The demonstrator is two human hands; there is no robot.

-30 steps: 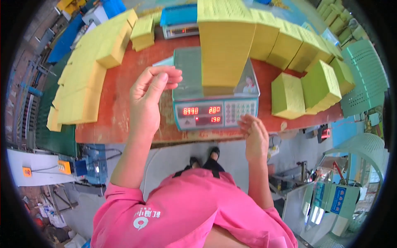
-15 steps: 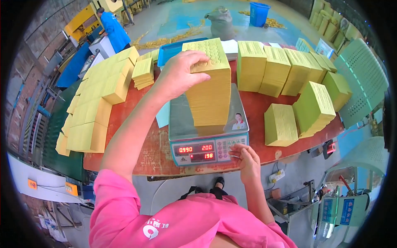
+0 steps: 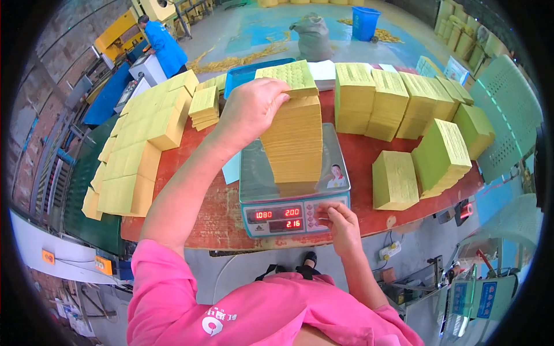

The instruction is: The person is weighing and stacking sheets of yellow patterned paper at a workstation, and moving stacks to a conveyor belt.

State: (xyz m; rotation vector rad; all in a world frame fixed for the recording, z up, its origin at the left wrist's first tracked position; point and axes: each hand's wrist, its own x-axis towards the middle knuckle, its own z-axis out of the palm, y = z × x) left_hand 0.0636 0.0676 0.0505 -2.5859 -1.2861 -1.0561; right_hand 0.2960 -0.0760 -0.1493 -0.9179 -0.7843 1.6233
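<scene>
A tall stack of yellow paper sheets [image 3: 294, 141] stands on the steel pan of a digital scale [image 3: 291, 199] with a red lit display. My left hand [image 3: 251, 109] grips a thin bundle of yellow sheets [image 3: 288, 78] lying on top of that stack, fingers curled over its left edge. My right hand [image 3: 340, 222] rests on the scale's keypad at the front right, fingers bent and touching the buttons, holding nothing.
The red table [image 3: 369, 155] carries many more yellow stacks: a long row at the left [image 3: 144, 144], a row at the back right [image 3: 398, 98], two near the right edge [image 3: 438, 158]. A blue tray [image 3: 248, 75] sits behind. A person in blue [image 3: 164, 46] works far back left.
My left hand has brought a bundle of sheets up and set it on the tall stack; the scale's reading rose. My right hand stayed at the keypad.
</scene>
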